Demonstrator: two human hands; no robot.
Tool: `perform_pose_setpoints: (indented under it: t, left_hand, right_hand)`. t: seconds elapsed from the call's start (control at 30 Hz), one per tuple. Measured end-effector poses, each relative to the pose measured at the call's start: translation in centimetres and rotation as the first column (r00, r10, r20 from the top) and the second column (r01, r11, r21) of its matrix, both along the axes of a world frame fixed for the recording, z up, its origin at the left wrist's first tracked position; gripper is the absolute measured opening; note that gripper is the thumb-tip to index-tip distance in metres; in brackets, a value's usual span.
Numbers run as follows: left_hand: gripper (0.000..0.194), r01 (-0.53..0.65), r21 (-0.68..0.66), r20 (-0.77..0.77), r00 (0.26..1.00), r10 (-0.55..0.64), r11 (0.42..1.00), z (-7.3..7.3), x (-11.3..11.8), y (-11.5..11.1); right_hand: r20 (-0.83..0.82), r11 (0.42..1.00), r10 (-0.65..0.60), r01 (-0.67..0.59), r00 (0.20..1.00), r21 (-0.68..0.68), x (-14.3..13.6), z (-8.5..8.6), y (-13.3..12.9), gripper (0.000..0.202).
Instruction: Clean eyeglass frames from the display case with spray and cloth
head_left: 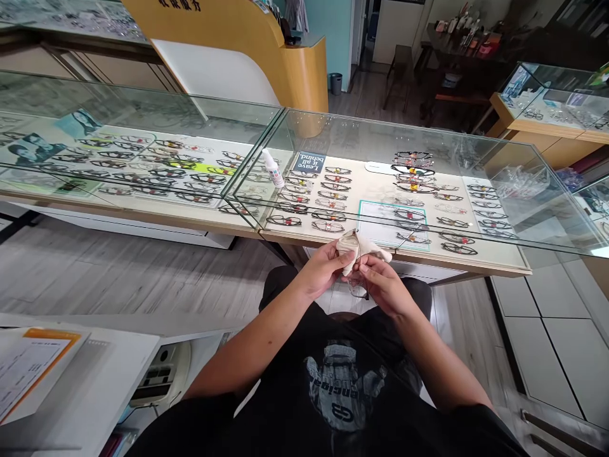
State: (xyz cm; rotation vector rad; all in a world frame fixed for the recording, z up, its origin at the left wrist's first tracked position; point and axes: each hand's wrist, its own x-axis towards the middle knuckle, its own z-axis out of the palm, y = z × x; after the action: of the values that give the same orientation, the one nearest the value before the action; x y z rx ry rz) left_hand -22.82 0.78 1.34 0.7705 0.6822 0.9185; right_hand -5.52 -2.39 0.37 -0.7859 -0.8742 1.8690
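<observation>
Your left hand [327, 270] had its fingers closed and its thumb pressed over a cloth [349, 246], pale, soft and crumpled, one loose fold trailing towards your right side. Your right hand [380, 282] was drawn in just beside it, thumb and forefinger pinched together on the glasses [358, 289], which had clear lenses and a thin dark rim. These hung partly below your fingers, over your lap and just before the near edge of the right case [516, 257]; which part you gripped was too small to tell.

That case was smooth clear glass, straight-edged, on a cream bed with a wooden lip; it met the left case [118, 212] at a slanting joint. Near the joint stood a white plastic bottle [273, 170] with a tapered top.

You had one cloth, one pair of glasses in hand and one bottle. Two cases met before you, holding rows of slim frames [284, 220], too many to count surely. The right one held one blue card [311, 162]; the left held two photos [31, 149].
</observation>
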Motion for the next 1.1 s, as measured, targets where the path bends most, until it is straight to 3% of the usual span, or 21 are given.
perform_pose_setpoints:
  t: [0.27,0.53,0.7,0.83,1.1]
  left_hand:
    - [0.046,-0.117,0.012,-0.058,0.991,0.118,0.993,-0.2,0.4,-0.1]
    - [0.049,-0.069,-0.019,-0.074,0.995,0.068,0.997,-0.3,-0.5,0.1]
    - [0.06,-0.162,-0.085,-0.185,0.972,0.144,0.983,-0.8,-0.6,0.0]
    - [0.056,-0.135,-0.064,-0.251,0.961,0.115,0.989,-0.9,-0.7,-0.3]
    - [0.059,-0.252,-0.124,-0.17,0.958,0.23,0.96,-1.3,-0.5,-0.5]
  right_hand:
    - [0.041,1.0,-0.025,0.025,0.999,0.014,-0.7,-0.9,-0.3,0.032]
    - [0.117,0.992,-0.037,0.023,0.992,0.121,0.3,-2.1,-0.9,0.027]
    - [0.165,0.973,-0.063,0.024,0.984,0.23,0.5,-1.5,-1.0,0.026]
    - [0.219,0.965,-0.087,0.027,0.972,0.263,0.4,-1.1,-1.0,0.029]
    - [0.223,0.953,-0.106,0.035,0.969,0.301,0.2,-1.1,-1.3,0.025]
